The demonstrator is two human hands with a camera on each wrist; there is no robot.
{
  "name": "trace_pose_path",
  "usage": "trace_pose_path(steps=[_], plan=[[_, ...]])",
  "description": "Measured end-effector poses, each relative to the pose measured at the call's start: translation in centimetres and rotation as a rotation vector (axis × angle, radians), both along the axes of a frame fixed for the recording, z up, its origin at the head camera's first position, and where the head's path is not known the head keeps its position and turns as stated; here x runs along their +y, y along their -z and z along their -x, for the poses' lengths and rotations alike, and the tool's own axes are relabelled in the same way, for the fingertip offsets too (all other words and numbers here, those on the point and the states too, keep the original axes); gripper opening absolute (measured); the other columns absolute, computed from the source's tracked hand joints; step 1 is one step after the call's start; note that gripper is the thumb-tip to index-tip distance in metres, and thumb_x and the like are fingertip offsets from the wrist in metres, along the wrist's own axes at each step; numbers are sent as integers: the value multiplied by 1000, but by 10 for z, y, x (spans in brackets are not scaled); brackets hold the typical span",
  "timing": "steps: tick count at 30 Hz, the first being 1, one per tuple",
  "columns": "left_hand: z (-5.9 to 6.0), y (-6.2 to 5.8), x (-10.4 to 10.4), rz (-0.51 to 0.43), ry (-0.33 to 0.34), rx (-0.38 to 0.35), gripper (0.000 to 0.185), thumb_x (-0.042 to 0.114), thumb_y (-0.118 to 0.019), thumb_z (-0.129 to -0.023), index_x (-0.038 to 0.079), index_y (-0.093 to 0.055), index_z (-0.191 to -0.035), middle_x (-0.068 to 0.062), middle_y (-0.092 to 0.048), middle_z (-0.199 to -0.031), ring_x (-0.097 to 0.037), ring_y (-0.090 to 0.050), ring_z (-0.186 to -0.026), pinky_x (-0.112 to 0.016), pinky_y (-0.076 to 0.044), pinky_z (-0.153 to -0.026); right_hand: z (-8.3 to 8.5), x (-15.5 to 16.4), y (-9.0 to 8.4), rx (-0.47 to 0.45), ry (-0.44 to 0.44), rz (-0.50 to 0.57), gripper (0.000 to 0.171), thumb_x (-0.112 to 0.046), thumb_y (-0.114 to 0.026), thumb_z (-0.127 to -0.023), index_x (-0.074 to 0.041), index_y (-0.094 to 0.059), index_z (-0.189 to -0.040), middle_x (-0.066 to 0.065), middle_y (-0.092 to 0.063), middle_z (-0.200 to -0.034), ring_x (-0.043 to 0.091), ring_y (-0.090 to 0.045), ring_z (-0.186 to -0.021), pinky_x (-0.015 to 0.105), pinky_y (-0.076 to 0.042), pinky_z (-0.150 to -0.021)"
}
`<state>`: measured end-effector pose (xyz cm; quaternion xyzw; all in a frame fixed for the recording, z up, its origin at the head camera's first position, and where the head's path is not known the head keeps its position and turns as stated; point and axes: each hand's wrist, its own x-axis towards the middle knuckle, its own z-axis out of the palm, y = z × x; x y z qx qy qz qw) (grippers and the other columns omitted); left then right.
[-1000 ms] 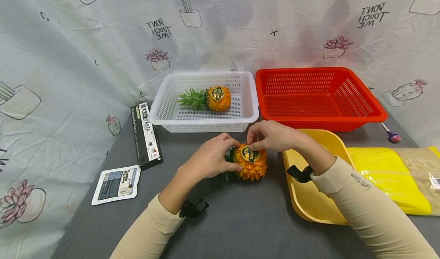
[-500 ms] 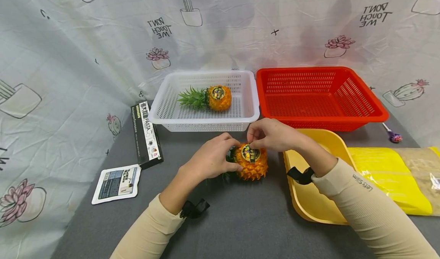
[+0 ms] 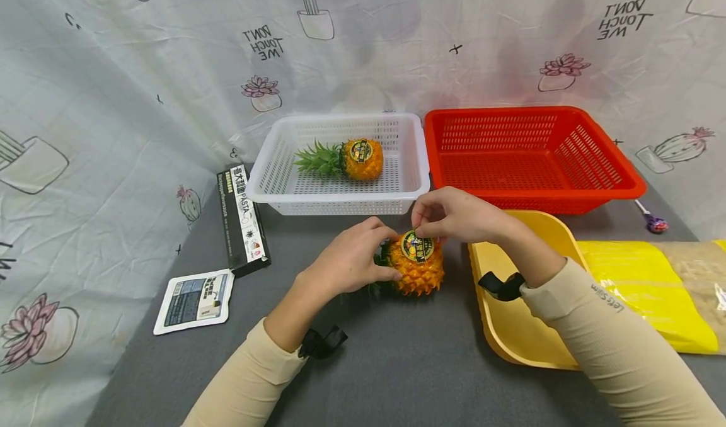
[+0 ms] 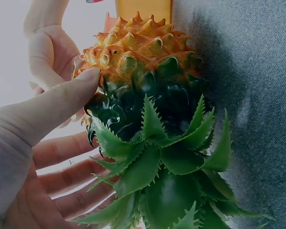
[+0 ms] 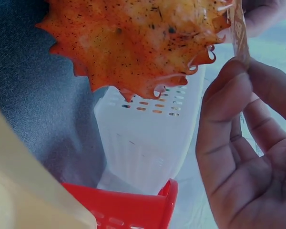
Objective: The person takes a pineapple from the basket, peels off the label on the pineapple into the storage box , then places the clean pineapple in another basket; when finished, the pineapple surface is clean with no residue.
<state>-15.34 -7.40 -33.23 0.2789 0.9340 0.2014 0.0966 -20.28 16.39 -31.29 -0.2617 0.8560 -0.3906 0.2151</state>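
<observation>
head view: your left hand [image 3: 353, 260] cups the spiky orange plastic pineapple [image 3: 418, 269]; right hand [image 3: 454, 216] pinches its round sticker label [image 3: 416, 246] — peel slowly, keeping the fruit steady on the bench.

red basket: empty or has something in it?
Empty. The head view shows the red basket with only bare mesh floor and walls; the one pineapple in a basket lies in the white basket beside it.

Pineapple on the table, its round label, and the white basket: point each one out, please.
pineapple [image 3: 418, 276], head view, spiky orange body below the label
label [image 3: 416, 246], head view, middle of the round sticker
white basket [image 3: 334, 196], head view, front rim
</observation>
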Motion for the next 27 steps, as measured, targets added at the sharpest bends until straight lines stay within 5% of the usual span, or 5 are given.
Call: trace_pose_path(steps=[11, 27], plan=[[2, 0, -1, -3, -4, -11, 62, 40, -87, -83, 13, -66, -135, -3, -63, -127, -20, -63, -111, -39, -53, -99, -3, 15, -9, -91, 32, 38, 12, -18, -74, -95, -9, -68, -100, 11, -67, -88, 36, -64, -74, 38, -59, -68], [2, -1, 0, 12, -3, -34, 62, 40, -86, -85, 14, -65, -137, -4, -61, -129, -22, -63, -112, -40, -53, -97, -8, 48, -12, -116, 100, 49, 16, -21, -74, -96, -8, -67, -101, 13, -66, -93, 28, -63, -76, 41, -60, -70]])
